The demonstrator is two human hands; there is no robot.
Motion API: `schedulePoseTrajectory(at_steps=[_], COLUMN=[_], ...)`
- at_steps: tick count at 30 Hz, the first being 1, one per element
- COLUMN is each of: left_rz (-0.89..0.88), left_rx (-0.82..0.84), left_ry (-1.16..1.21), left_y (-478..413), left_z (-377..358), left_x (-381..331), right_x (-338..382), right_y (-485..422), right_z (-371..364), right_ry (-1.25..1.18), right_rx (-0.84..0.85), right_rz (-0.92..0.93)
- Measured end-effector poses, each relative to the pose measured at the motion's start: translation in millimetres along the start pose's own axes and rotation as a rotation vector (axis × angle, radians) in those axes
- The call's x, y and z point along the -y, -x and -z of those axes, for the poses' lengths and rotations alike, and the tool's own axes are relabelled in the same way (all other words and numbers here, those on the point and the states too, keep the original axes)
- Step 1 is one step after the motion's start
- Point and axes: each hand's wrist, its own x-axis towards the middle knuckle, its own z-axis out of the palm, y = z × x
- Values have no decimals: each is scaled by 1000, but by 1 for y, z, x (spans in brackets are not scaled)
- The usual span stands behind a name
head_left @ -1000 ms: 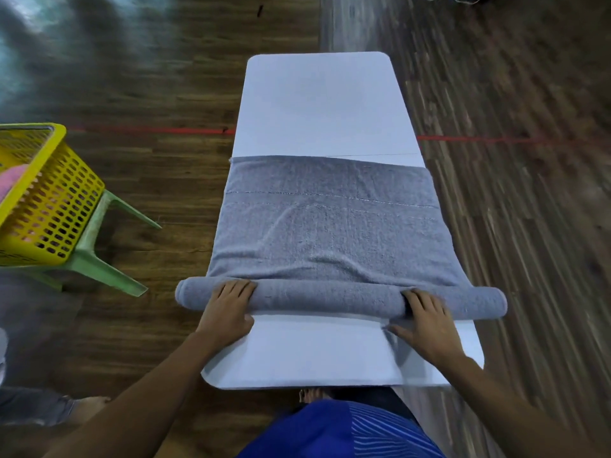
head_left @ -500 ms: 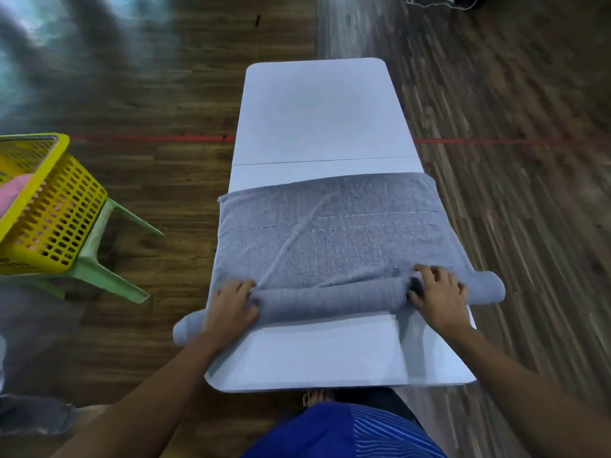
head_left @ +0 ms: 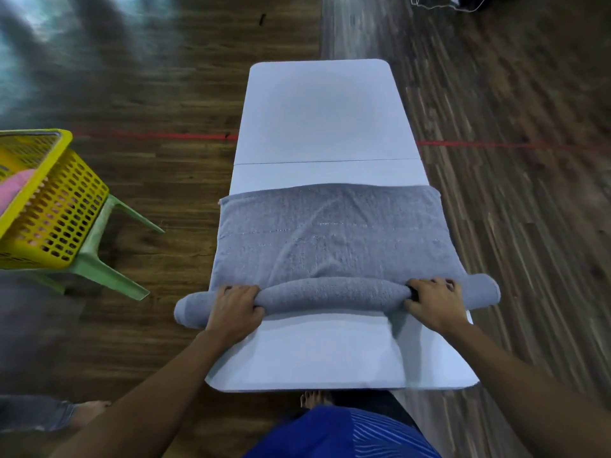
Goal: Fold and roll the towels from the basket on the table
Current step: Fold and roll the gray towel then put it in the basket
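Note:
A grey towel (head_left: 334, 236) lies across the white table (head_left: 317, 114), its near part wound into a thick roll (head_left: 330, 294) that overhangs both long edges. My left hand (head_left: 236, 309) grips the roll near its left end, fingers curled over the top. My right hand (head_left: 433, 302) grips it near the right end the same way. The unrolled part stretches flat away from me. A yellow basket (head_left: 56, 213) stands at the left with a pink towel (head_left: 15, 186) inside.
The basket rests on a green plastic stool (head_left: 109, 259) on the wooden floor. A red line (head_left: 496, 144) crosses the floor under the table. Another person's foot (head_left: 89, 409) shows at the lower left. My bare foot (head_left: 314, 399) is by the table's near edge.
Both hands have rolled the towel further away from me. The roll is thicker and the flat part shorter, its far edge drawn closer.

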Motion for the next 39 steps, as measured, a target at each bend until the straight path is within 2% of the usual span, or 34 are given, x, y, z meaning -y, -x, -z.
schedulePoseTrajectory(at_steps=[2, 4, 7, 8, 12, 15, 18, 22, 23, 26, 28, 31, 34, 37, 39], left_rz=[62, 79, 28, 11, -42, -3, -15, 131, 148, 146, 87, -13, -29, -77, -73], left_rx=[48, -23, -220, -212, 16, 30, 27, 368, 352, -34, -191, -33, 84, -33, 21], left_ry=[44, 48, 21, 13, -116, -85, -115, -76, -42, 7, 56, 2, -72, -32, -7], left_y=[-4, -5, 0, 3, 9, 2, -10, -29, -32, -30, -27, -17, -12, -15, -23], left_z=[2, 2, -6, -8, -22, -22, -7, 13, 13, 8, 2, -9, -13, -11, 0], left_x=[6, 9, 6, 3, 13, 18, 9, 10, 14, 20, 17, 13, 18, 21, 23], right_x=[-2, -5, -7, -5, -3, -8, -4, 1, 0, 1, 4, 3, 2, 1, 0], right_y=[-4, -6, -5, -1, 14, 15, 9, 0, -1, 2, 5, 6, 7, 0, -7], right_z=[6, 3, -9, -11, -20, -29, -13, 5, 5, -3, -7, -13, -18, -16, -6], right_ry=[-21, -46, -153, -207, -185, -130, -112, -114, -97, -124, -203, -242, -147, -139, -134], right_rx=[95, 84, -156, -195, -51, -11, 21, 177, 134, -174, -265, -70, 88, -17, -52], right_rz=[-15, -48, -8, 30, 109, 160, 122, 87, 62, 50, 104, 113, 141, 117, 89])
